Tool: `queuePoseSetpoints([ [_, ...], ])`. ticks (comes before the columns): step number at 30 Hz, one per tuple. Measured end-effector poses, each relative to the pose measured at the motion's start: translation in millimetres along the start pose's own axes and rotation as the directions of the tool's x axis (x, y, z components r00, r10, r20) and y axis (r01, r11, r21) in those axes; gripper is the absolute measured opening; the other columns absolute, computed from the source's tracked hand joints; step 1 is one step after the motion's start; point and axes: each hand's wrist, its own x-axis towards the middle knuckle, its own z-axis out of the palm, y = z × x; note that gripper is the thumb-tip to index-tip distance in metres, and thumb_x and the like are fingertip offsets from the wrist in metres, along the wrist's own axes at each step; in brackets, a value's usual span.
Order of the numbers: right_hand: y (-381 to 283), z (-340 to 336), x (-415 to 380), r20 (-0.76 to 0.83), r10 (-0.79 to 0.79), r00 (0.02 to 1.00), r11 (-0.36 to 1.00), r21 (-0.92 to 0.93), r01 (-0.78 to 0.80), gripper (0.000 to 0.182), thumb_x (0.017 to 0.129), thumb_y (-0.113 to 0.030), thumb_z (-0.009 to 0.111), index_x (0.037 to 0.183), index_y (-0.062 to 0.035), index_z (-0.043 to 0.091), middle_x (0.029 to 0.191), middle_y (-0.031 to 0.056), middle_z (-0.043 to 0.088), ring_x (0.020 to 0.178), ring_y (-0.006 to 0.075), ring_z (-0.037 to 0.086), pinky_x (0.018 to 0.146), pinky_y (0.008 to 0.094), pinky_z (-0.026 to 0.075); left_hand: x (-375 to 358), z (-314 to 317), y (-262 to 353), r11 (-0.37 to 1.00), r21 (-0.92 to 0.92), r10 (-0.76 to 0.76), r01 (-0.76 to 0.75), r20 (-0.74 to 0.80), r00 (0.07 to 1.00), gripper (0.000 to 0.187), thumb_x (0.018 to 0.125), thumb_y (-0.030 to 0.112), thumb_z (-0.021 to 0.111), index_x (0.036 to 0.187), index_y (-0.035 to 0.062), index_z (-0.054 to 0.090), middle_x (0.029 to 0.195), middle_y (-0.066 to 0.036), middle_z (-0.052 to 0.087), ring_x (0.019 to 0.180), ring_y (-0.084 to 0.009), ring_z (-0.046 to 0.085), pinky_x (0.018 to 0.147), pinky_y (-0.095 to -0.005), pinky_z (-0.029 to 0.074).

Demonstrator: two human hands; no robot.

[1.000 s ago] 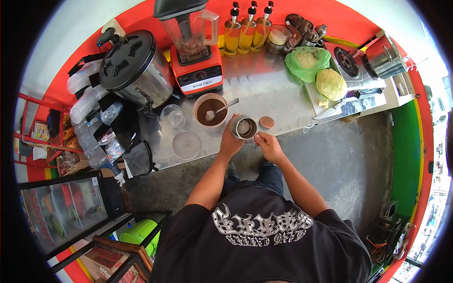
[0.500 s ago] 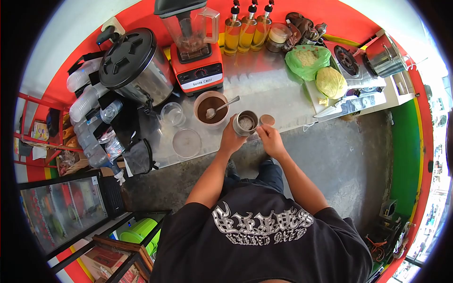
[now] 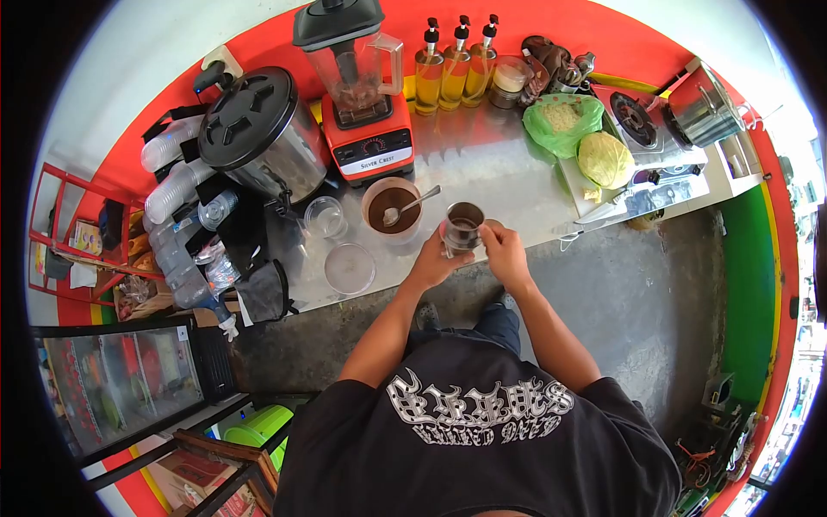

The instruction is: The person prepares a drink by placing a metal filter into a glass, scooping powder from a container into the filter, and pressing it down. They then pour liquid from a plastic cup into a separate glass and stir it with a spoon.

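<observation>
A small metal cup [image 3: 463, 227] is held near the counter's front edge, its mouth facing up and dark inside. My left hand [image 3: 437, 262] is closed around its left side and base. From the right, my right hand [image 3: 505, 252] grips the cup's other side with bent fingers. Left of the cup stands a pale bowl [image 3: 369, 215] of dark brown contents, with a metal spoon [image 3: 418, 203] resting in it. A clear plastic cup [image 3: 326, 218] and a round clear lid [image 3: 350, 268] lie further left.
Behind the bowl stands a red blender [image 3: 372, 142], beside a large lidded steel container [image 3: 297, 159]. Three pump bottles [image 3: 454, 73] line the wall. To the right are a cabbage [image 3: 606, 160], a green bag [image 3: 564, 121] and a stove [image 3: 646, 129] with a pot [image 3: 708, 103].
My right hand has moved against the metal cup, which has shifted slightly right. The round brownish disc that lay right of the cup no longer shows. The camera view has shifted a little.
</observation>
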Motion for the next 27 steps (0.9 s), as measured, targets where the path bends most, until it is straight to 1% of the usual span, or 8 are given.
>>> queuePoseSetpoints([
  [2, -0.5, 0.1, -1.4, -0.102, -0.073, 0.992, 0.997, 0.026, 0.076, 0.034, 0.105, -0.025, 0.066, 0.086, 0.0038, 0.067, 0.065, 0.0198, 0.055, 0.060, 0.0281, 0.049, 0.063, 0.0425, 0.044, 2.7, 1.1, 3.4, 0.996, -0.076, -0.040, 0.040, -0.002, 0.999, 0.081, 0.081, 0.008, 0.091, 0.149, 0.0038, 0.048, 0.139, -0.011, 0.065, 0.130, -0.0223, 0.063, 0.111, -0.0385, 0.050],
  [4, -17.8, -6.9, -17.8, 0.139, -0.167, 0.976, 0.979, -0.097, 0.182, 0.036, 0.107, -0.024, 0.063, 0.087, 0.0058, 0.063, 0.067, 0.0057, 0.053, 0.066, 0.0136, 0.044, 0.062, 0.0352, 0.041, 4.7, 1.8, -1.0, 0.999, -0.042, 0.025, -0.026, -0.017, 1.000, 0.075, 0.082, 0.008, 0.090, 0.145, 0.0040, 0.050, 0.137, -0.010, 0.065, 0.129, -0.0215, 0.064, 0.108, -0.0377, 0.053],
  [8, 2.7, -14.8, -8.0, 0.041, -0.058, 0.997, 0.998, 0.004, 0.058, 0.030, 0.108, -0.023, 0.062, 0.094, 0.0036, 0.064, 0.072, 0.0081, 0.051, 0.070, 0.0127, 0.042, 0.064, 0.0339, 0.041, 5.2, 8.2, 16.7, 0.988, -0.069, 0.135, -0.141, -0.081, 0.987, 0.071, 0.083, 0.008, 0.090, 0.143, 0.0033, 0.051, 0.134, -0.010, 0.066, 0.127, -0.0202, 0.064, 0.106, -0.0370, 0.053],
  [12, -14.3, -20.5, -23.4, 0.197, -0.212, 0.957, 0.976, -0.011, 0.219, 0.034, 0.108, -0.022, 0.062, 0.086, 0.0038, 0.062, 0.065, 0.0146, 0.050, 0.063, 0.0176, 0.042, 0.060, 0.0381, 0.040, 7.6, 6.9, 37.0, 0.953, 0.160, 0.275, -0.257, -0.102, 0.956, 0.069, 0.084, 0.009, 0.090, 0.141, 0.0035, 0.052, 0.127, -0.009, 0.069, 0.121, -0.0175, 0.066, 0.103, -0.0356, 0.053],
  [14, 2.1, -19.3, -15.2, -0.002, -0.181, 0.983, 0.979, 0.094, 0.180, 0.031, 0.108, -0.020, 0.063, 0.087, 0.0035, 0.061, 0.067, 0.0129, 0.049, 0.064, 0.0162, 0.041, 0.060, 0.0370, 0.039, 8.5, 9.4, 57.8, 0.891, 0.259, 0.416, -0.374, -0.131, 0.900, 0.071, 0.083, 0.010, 0.091, 0.141, 0.0034, 0.051, 0.127, -0.009, 0.068, 0.120, -0.0183, 0.066, 0.103, -0.0356, 0.054],
  [16, -13.7, -24.4, -20.2, 0.058, -0.221, 0.974, 0.974, 0.057, 0.217, 0.031, 0.107, -0.019, 0.063, 0.087, 0.0035, 0.060, 0.067, 0.0127, 0.049, 0.065, 0.0159, 0.041, 0.060, 0.0368, 0.040, 9.6, 9.1, 57.4, 0.938, 0.244, 0.289, -0.246, -0.161, 0.944, 0.075, 0.082, 0.009, 0.092, 0.143, 0.0032, 0.050, 0.130, -0.010, 0.067, 0.121, -0.0195, 0.065, 0.103, -0.0355, 0.054],
  [18, -16.1, -25.2, -22.1, 0.114, -0.251, 0.961, 0.968, 0.025, 0.249, 0.030, 0.107, -0.019, 0.064, 0.087, 0.0035, 0.060, 0.068, 0.0125, 0.049, 0.065, 0.0156, 0.040, 0.060, 0.0366, 0.040, 14.2, 8.7, 51.7, 0.882, 0.200, 0.455, -0.427, -0.124, 0.882, 0.078, 0.081, 0.009, 0.093, 0.144, 0.0023, 0.048, 0.133, -0.010, 0.065, 0.123, -0.0201, 0.065, 0.103, -0.0354, 0.054],
  [27, -14.7, -26.1, -20.1, 0.157, -0.272, 0.949, 0.962, 0.019, 0.272, 0.024, 0.105, -0.016, 0.065, 0.092, 0.0045, 0.064, 0.072, 0.0156, 0.052, 0.067, 0.0186, 0.044, 0.063, 0.0363, 0.042, 9.1, 9.7, 52.6, 0.879, 0.179, 0.465, -0.442, -0.118, 0.877, 0.076, 0.082, 0.008, 0.092, 0.144, 0.0033, 0.048, 0.131, -0.010, 0.065, 0.120, -0.0193, 0.065, 0.104, -0.0349, 0.053],
])
